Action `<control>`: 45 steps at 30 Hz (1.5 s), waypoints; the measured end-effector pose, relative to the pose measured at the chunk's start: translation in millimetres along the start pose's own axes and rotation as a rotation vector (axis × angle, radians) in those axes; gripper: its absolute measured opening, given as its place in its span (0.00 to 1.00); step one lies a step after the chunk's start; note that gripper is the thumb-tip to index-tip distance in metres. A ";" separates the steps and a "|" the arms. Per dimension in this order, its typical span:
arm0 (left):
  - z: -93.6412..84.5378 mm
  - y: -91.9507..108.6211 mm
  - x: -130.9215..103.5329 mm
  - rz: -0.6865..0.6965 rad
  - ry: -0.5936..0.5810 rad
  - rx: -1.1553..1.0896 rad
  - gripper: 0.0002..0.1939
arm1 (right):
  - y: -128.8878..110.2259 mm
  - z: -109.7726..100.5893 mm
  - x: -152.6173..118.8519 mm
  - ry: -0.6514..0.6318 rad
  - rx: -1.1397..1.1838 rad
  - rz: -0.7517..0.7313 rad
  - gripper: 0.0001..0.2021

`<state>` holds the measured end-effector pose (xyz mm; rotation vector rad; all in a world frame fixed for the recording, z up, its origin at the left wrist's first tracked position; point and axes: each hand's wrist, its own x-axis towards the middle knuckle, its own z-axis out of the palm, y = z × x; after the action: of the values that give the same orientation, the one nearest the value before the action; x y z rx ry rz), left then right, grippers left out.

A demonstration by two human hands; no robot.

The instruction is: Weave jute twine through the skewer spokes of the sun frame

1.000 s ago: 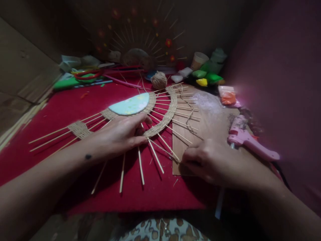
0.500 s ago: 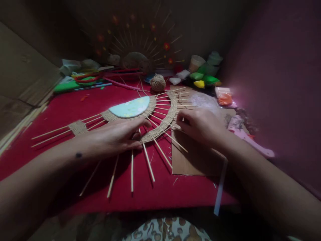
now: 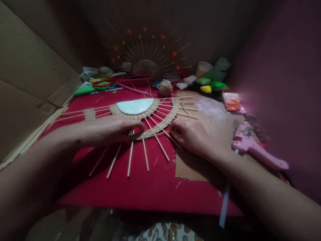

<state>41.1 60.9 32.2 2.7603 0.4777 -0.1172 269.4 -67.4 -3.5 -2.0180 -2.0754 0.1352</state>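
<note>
A half-round woven piece (image 3: 164, 125) of tan twine over thin sticks lies on the red table, its sticks fanning outward. A pale blue half-disc (image 3: 135, 106) fills its inner middle. My left hand (image 3: 125, 129) is closed on the near end of the outer woven band, thumb below and fingers above. My right hand (image 3: 187, 134) is at the band's outer right edge, fingers pinched among the stick ends. Whatever lies between those fingertips is too small and shaded to make out. A ball of twine (image 3: 165, 87) sits behind the piece.
Cardboard (image 3: 192, 165) lies under my right hand. A pink glue gun (image 3: 258, 150) with a glue stick (image 3: 225, 207) rests at the right. Small coloured packets (image 3: 217, 85) and a cup (image 3: 203, 69) stand at the back. A flowered stick fan (image 3: 147, 50) leans against the back wall.
My right hand has come left and slightly down, close against the woven band's outer edge. The left hand stays on the band, its fingers closer together. The whole view has shifted a little.
</note>
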 end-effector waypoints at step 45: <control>24.2 3.1 14.3 0.099 0.255 0.125 0.15 | -10.3 -4.2 9.6 0.010 0.421 0.080 0.07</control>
<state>55.0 54.5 8.5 2.9303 0.4076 0.2401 260.3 -58.8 4.1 -1.8331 -1.7749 0.5274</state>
